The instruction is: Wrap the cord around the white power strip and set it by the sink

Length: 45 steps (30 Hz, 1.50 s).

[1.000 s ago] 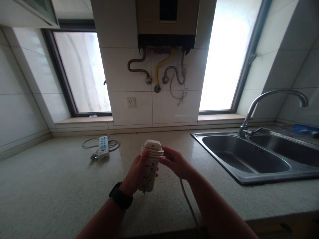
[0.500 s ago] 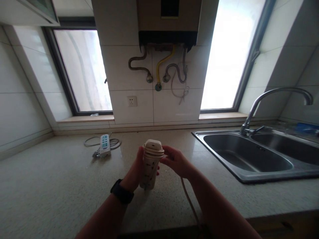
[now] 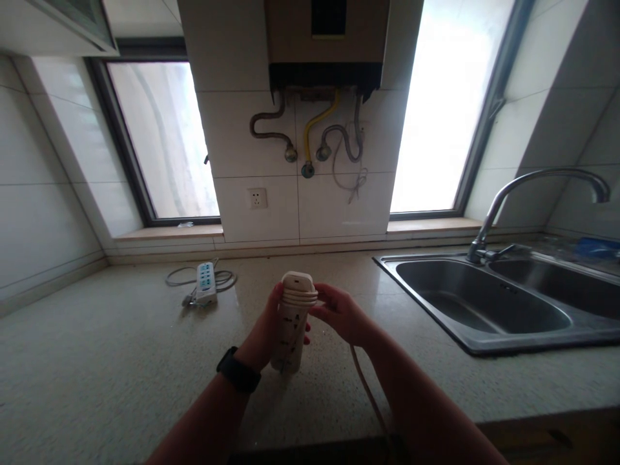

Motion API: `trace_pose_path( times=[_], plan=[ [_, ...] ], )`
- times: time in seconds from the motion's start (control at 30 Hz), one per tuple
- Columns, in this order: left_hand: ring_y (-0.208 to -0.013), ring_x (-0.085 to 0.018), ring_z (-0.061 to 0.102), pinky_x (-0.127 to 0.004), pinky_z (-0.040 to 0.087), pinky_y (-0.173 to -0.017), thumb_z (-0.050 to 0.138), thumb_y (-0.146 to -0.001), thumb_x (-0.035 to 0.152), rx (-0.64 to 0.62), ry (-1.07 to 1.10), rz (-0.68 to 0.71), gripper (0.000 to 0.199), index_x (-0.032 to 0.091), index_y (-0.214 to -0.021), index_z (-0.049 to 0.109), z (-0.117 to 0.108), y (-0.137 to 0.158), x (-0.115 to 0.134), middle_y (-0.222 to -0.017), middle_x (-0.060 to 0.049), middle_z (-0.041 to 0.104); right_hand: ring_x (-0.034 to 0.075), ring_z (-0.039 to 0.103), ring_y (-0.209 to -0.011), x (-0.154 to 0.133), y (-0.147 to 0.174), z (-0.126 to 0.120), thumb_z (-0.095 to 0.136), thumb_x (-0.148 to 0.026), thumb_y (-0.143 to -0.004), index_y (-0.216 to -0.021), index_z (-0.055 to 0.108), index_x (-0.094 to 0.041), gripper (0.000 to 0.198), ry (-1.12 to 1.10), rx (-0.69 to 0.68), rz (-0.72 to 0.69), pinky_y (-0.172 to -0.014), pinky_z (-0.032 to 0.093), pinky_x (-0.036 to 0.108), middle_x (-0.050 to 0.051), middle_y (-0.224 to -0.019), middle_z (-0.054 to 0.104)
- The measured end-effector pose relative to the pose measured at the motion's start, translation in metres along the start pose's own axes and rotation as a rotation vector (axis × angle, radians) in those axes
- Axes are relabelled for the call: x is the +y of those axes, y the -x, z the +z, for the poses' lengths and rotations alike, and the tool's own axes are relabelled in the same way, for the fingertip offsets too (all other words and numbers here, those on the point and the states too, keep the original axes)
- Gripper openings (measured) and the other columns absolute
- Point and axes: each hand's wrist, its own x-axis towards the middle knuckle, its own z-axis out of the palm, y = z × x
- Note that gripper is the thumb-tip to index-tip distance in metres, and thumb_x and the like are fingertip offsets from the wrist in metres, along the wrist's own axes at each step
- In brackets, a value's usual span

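Observation:
Over the speckled counter, my left hand (image 3: pixel 268 329) is wrapped around a white power strip (image 3: pixel 292 336) held upright, its socket face turned toward me. Several turns of the strip's power cord (image 3: pixel 300 298) circle its upper end. My right hand (image 3: pixel 341 313) pinches the cord at the right side of those turns. From under that hand the cord's loose length (image 3: pixel 367 385) hangs down past the counter's front edge. Part of my left fingers shows behind the strip. A second power strip (image 3: pixel 206 283), with teal sockets and a grey cord, lies on the counter at the left.
A double steel sink (image 3: pixel 465 345) with a curved faucet (image 3: pixel 489 216) is set into the counter (image 3: pixel 145 368) at the right. A water heater (image 3: pixel 327 48) with pipes hangs on the tiled wall above a wall socket (image 3: pixel 257 198). Windows stand on both sides.
Both hands stay in nearly the same place around the power strip and cord. The view has shifted very slightly.

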Motion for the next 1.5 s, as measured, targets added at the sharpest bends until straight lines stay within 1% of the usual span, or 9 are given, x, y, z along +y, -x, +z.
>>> trace_pose_path(
  times=[0.23, 0.5, 0.67, 0.87, 1.03, 1.13, 1.3, 1.4, 1.5],
  plan=[
    [-0.054, -0.021, 0.065, -0.032, 0.051, -0.054, 0.031, -0.078, 0.086, 0.024, 0.026, -0.014, 0.086, 0.011, -0.102, 0.065, 0.001, -0.001, -0.005, -0.068, -0.009, 0.068, 0.019, 0.066, -0.100, 0.005, -0.004, -0.002, 0.076, -0.025, -0.078, -0.114, 0.062, -0.018, 0.040, -0.116, 0.011, 0.001, -0.085, 0.052, 0.032, 0.008, -0.106, 0.071],
    [-0.055, -0.025, 0.068, -0.035, 0.054, -0.054, 0.023, -0.072, 0.093, -0.189, 0.087, -0.042, 0.096, 0.009, -0.094, 0.065, -0.008, -0.002, -0.014, -0.070, -0.013, 0.069, 0.011, 0.062, -0.073, -0.004, 0.000, -0.007, 0.084, -0.027, -0.070, -0.115, 0.062, -0.018, 0.051, -0.328, -0.132, 0.022, -0.062, 0.050, 0.021, 0.008, -0.106, 0.068],
    [-0.052, -0.028, 0.067, -0.039, 0.055, -0.051, 0.018, -0.064, 0.098, -0.362, 0.133, -0.135, 0.106, 0.007, -0.086, 0.066, -0.011, -0.004, -0.020, -0.066, -0.016, 0.069, 0.002, 0.042, -0.041, -0.001, 0.004, -0.016, 0.085, -0.022, -0.068, -0.126, 0.056, -0.021, 0.066, -0.421, -0.302, 0.161, -0.033, 0.032, 0.014, -0.001, -0.083, 0.065],
    [-0.044, -0.023, 0.062, -0.033, 0.050, -0.043, 0.011, -0.056, 0.100, -0.561, 0.172, -0.255, 0.115, 0.005, -0.086, 0.068, -0.011, -0.007, -0.024, -0.061, -0.016, 0.068, 0.003, 0.045, -0.040, 0.000, 0.005, -0.007, 0.087, -0.023, -0.064, -0.132, 0.046, -0.020, 0.079, -0.447, -0.409, 0.215, -0.032, 0.033, 0.014, -0.003, -0.077, 0.062],
    [-0.043, -0.023, 0.061, -0.031, 0.046, -0.040, 0.008, -0.057, 0.100, -0.539, 0.145, -0.310, 0.117, 0.006, -0.092, 0.067, -0.011, -0.014, -0.025, -0.059, -0.014, 0.066, 0.004, 0.047, -0.042, 0.010, 0.004, 0.003, 0.084, -0.023, -0.067, -0.127, 0.046, -0.023, 0.071, -0.483, -0.300, 0.228, -0.034, 0.035, 0.014, -0.003, -0.079, 0.060],
    [-0.054, -0.024, 0.065, -0.029, 0.047, -0.045, 0.012, -0.066, 0.096, -0.403, 0.016, -0.182, 0.111, 0.006, -0.102, 0.067, -0.012, -0.014, -0.019, -0.065, -0.014, 0.067, 0.006, 0.049, -0.043, 0.011, 0.002, 0.004, 0.084, -0.026, -0.068, -0.124, 0.047, -0.022, 0.068, -0.475, -0.226, 0.203, -0.033, 0.033, 0.014, -0.003, -0.078, 0.060],
    [-0.092, -0.025, 0.065, -0.036, 0.049, -0.083, 0.039, -0.088, 0.072, -0.143, -0.279, 0.257, 0.071, 0.013, -0.123, 0.058, -0.010, -0.009, -0.010, -0.101, -0.012, 0.069, 0.002, 0.043, -0.041, 0.005, -0.003, 0.001, 0.085, -0.024, -0.066, -0.121, 0.050, -0.023, 0.065, -0.379, 0.032, 0.176, -0.030, 0.027, 0.013, -0.004, -0.080, 0.059],
    [-0.110, -0.029, 0.058, -0.041, 0.044, -0.095, 0.077, -0.073, 0.049, -0.106, -0.565, 0.456, 0.073, 0.018, -0.132, 0.048, -0.006, -0.010, -0.014, -0.120, -0.013, 0.063, 0.000, 0.038, -0.041, 0.006, -0.006, 0.002, 0.083, -0.027, -0.067, -0.115, 0.054, -0.023, 0.056, -0.352, 0.179, 0.163, -0.032, 0.026, 0.014, -0.004, -0.083, 0.059],
    [-0.112, -0.030, 0.058, -0.043, 0.044, -0.095, 0.083, -0.066, 0.031, 0.048, -0.773, 0.544, 0.082, 0.020, -0.134, 0.041, 0.001, -0.014, -0.022, -0.124, -0.013, 0.060, -0.001, 0.036, -0.041, 0.010, -0.009, 0.005, 0.083, -0.030, -0.068, -0.113, 0.055, -0.023, 0.052, -0.346, 0.261, 0.166, -0.033, 0.026, 0.015, -0.004, -0.087, 0.059]
  ],
)
